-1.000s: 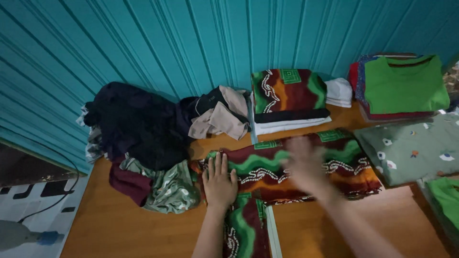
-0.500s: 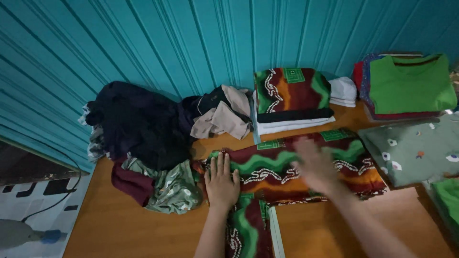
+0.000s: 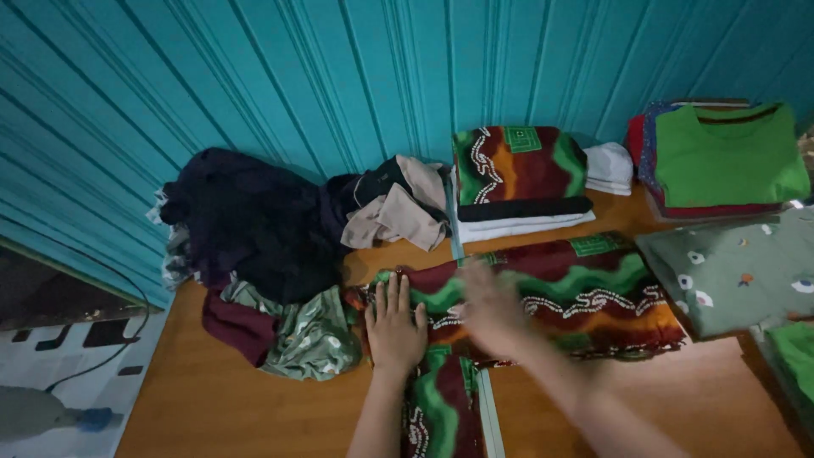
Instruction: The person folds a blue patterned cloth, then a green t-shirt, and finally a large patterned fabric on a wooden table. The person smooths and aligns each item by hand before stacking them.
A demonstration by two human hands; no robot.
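— What have you got under your hands?

— The patterned cloth (image 3: 551,293), maroon with green waves and white dotted trim, lying flat on the wooden table (image 3: 212,407) right in front of me. My left hand (image 3: 394,326) lies flat on its left end, fingers straight and close together. My right hand (image 3: 492,309) is over the middle of it, blurred — I can't tell how those fingers are set, though nothing seems pinched.

— How would it handle?

— Soft and light, I'd judge, thin woven stuff that goes limp and creases easily (no stiffness at all). I'd take it by an edge or a corner and keep a palm on the rest so it doesn't slide on the smooth wood.

— Any boxes or baskets?

— None that I can see — only stacks: a folded pile (image 3: 519,182) at the wall with a matching cloth on top, a loose heap of dark clothes (image 3: 254,225) to the left, a green shirt stack (image 3: 725,157) to the right.
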